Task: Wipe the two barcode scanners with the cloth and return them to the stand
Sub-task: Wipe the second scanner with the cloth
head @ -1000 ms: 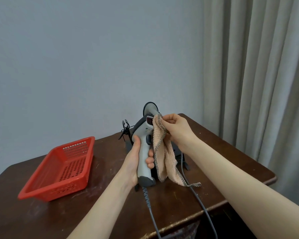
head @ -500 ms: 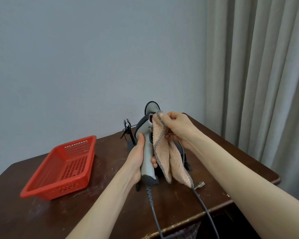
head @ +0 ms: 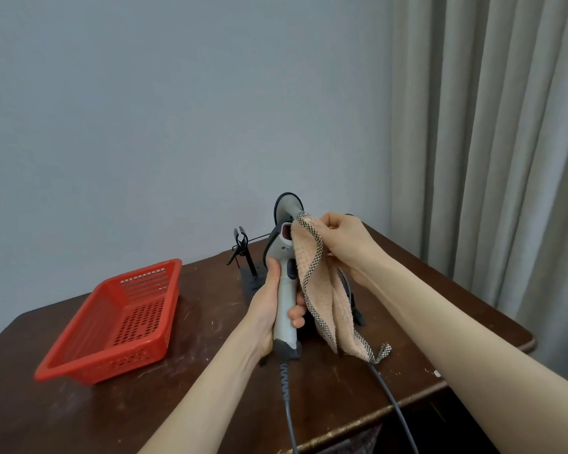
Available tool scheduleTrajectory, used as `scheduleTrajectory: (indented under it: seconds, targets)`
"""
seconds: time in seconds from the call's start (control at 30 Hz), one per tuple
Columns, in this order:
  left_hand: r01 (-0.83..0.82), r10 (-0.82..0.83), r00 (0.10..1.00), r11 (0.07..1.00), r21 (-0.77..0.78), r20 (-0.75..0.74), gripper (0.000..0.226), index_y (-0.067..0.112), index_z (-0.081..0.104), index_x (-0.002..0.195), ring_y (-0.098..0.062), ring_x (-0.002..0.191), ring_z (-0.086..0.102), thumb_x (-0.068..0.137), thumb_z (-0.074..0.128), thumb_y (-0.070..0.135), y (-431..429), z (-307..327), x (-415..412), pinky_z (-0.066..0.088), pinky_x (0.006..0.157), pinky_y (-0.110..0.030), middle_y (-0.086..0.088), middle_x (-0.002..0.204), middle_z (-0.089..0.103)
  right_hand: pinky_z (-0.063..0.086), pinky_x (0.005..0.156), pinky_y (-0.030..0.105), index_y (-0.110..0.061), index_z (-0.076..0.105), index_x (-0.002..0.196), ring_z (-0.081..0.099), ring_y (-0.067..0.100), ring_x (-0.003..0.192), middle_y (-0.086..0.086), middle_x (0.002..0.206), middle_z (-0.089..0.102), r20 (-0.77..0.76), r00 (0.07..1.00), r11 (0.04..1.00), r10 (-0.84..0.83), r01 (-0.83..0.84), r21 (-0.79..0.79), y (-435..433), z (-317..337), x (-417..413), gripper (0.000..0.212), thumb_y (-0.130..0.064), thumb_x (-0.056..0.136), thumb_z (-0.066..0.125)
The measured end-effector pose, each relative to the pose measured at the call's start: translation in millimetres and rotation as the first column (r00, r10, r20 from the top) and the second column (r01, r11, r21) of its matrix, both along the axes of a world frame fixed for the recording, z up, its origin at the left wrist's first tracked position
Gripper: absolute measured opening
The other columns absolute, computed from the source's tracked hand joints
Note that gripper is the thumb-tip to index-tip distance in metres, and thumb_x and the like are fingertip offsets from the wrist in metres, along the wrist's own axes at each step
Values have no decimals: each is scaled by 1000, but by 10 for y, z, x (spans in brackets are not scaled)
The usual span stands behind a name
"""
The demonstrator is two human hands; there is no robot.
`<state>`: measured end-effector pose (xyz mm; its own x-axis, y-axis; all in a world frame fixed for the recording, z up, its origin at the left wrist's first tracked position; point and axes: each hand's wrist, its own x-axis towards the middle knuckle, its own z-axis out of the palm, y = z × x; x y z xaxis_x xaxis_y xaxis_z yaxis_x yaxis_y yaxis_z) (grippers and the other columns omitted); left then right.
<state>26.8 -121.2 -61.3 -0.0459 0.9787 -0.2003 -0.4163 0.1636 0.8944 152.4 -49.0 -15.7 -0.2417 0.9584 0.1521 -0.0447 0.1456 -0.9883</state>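
Dark brown tabletop point(head: 79, 404) fills the lower half of the frame, scuffed with pale marks, against a grey-blue wall with pale curtains point(head: 492, 142) down the right side. Nearest, two bare forearms reach in from the bottom edge. At lower centre the left hand point(head: 269, 309) has its grip wrapped fully around the handle of a grey scanner point(head: 284, 290), held upright above the tabletop with its head at the top; its coiled cable point(head: 285, 388) drops from the handle base toward the bottom of the frame. Just right of it, the right hand point(head: 344, 244) pinches the top of a peach cloth point(head: 322, 290) with a checked border, fingers closed on the fabric, pressing it against the scanner's head. The rest of the cloth hangs down beside the handle. A second cable point(head: 390, 404) runs out beneath the cloth toward the lower right. At left sits a red perforated basket point(head: 79, 355). Behind the hands, at centre, a black stand point(head: 248, 276) rests on the tabletop, and a second scanner point(head: 287, 204) shows its rounded head above the cloth.
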Motion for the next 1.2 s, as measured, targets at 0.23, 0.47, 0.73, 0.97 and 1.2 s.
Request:
scheduleTrajectory:
  seconds: [0.23, 0.47, 0.73, 0.97, 1.2]
  targets:
    - [-14, 15, 999, 1000, 8, -51, 60, 7, 60, 74, -11, 27, 38, 72, 45, 65, 16, -3, 6, 34, 30, -15, -5, 43, 49, 40, 53, 28, -20, 55, 70, 50, 13, 59, -3, 63, 54, 134, 989, 994, -58, 46, 96, 35, 12, -59, 27, -41, 82, 68]
    - [-39, 39, 999, 999, 30, 21, 58, 11, 61, 84, -8, 29, 37, 71, 47, 65, 34, -32, -7, 35, 31, -16, -4, 56, 51, 49, 61, 27, -14, 69, 81, 56, 15, 68, 6, 74, 61, 4, 998, 996, 63, -63, 61, 50, -8, 25, 12, -21, 90, 66]
    - [-33, 34, 998, 999, 35, -45, 60, 9, 62, 75, -10, 29, 37, 71, 45, 65, 33, -44, 18, 35, 31, -17, -5, 51, 49, 52, 60, 24, -14, 66, 92, 62, 8, 66, -1, 76, 65, 55, 978, 976, 199, -193, -100, 93, 0, 109, 14, -20, 82, 73]
    - [-68, 78, 976, 996, 57, -204, 59, 13, 65, 53, -15, 31, 40, 69, 45, 67, 19, -8, 48, 36, 32, -19, -5, 42, 50, 45, 59, 27, -17, 56, 82, 48, 11, 54, 2, 70, 53, 124, 991, 997, 57, -51, -53, 27, 18, -19, 21, -35, 87, 64]
    - [-66, 70, 994, 996, 53, -80, 59, 9, 63, 71, -12, 29, 38, 68, 48, 66, 14, -30, -11, 36, 32, -18, -5, 43, 47, 52, 68, 28, 4, 70, 95, 56, 17, 75, 15, 80, 62, 27, 999, 999, 32, -32, 4, 38, -3, 15, 33, -28, 90, 66]
